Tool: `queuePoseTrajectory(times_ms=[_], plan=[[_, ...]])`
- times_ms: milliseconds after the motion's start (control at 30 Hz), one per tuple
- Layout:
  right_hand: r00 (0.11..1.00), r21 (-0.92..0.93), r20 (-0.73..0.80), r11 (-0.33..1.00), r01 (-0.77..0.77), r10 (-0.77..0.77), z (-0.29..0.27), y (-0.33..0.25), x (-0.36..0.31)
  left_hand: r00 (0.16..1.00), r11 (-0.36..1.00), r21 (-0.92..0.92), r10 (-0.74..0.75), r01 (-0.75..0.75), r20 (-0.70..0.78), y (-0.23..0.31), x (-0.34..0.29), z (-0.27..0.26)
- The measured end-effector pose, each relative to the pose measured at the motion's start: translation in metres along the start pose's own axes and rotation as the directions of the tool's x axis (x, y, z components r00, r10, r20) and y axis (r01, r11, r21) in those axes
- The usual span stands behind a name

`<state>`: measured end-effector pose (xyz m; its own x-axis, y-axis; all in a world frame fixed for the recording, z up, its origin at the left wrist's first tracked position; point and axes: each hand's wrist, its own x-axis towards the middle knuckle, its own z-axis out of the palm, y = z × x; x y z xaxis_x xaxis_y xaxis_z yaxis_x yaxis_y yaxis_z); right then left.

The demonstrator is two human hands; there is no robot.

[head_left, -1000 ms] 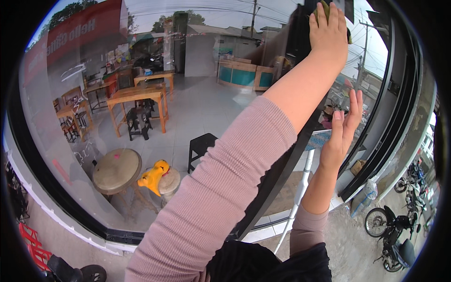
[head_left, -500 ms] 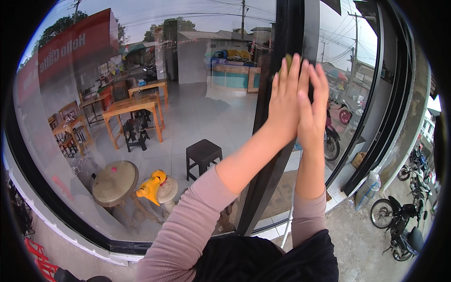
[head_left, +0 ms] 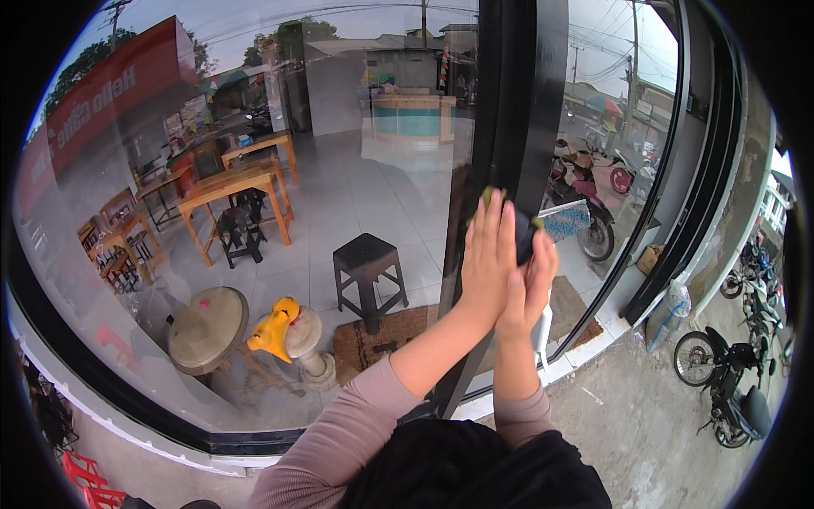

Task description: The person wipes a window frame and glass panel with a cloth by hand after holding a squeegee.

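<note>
My left hand (head_left: 488, 263) and my right hand (head_left: 529, 284) are side by side on the black frame post (head_left: 536, 102) of the glass front. Under the fingers is a green wiping pad (head_left: 495, 194), mostly covered, with only its edges showing; whether it is cloth or sponge I cannot tell. The left fingers lie long and close together, pressing the pad to the post. The right fingers bend over the post's right side, with a bit of green at their tips. Both palms nearly meet at the thumbs.
Behind the large window pane (head_left: 331, 191) are a black stool (head_left: 369, 271), wooden tables (head_left: 233, 191), a round table (head_left: 203, 331) and a yellow figure (head_left: 275, 331). A white handle (head_left: 544, 331) stands by my right wrist. Motorcycles (head_left: 721, 386) are parked at the right, near a plastic sack (head_left: 670, 316).
Both hands have slid down the black post together with the green pad, from high up to about mid-picture. The view has shifted slightly.
</note>
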<state>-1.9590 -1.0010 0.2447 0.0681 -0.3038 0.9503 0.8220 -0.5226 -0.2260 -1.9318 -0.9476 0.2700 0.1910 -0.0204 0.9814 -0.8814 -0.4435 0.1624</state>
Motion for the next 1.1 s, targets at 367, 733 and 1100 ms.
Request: queuePoseTrajectory(times_ms=[367,733,1100], plan=[[0.857,-0.456,0.278,0.845,-0.279,0.433,-0.088,0.026,-0.274,0.934,0.997,-0.073,0.02,0.006,0.357,-0.048,-0.29,0.017],[0.642,-0.438,0.471,0.792,-0.425,0.605,-0.103,0.003,-0.325,0.857,0.997,-0.018,-0.051,0.07,0.512,-0.057,-0.372,0.011],[0.952,-0.047,0.305,0.999,-0.018,0.032,-0.04,-0.014,0.003,0.997,0.997,0.022,0.077,-0.077,-0.023,0.004,-0.015,0.004]])
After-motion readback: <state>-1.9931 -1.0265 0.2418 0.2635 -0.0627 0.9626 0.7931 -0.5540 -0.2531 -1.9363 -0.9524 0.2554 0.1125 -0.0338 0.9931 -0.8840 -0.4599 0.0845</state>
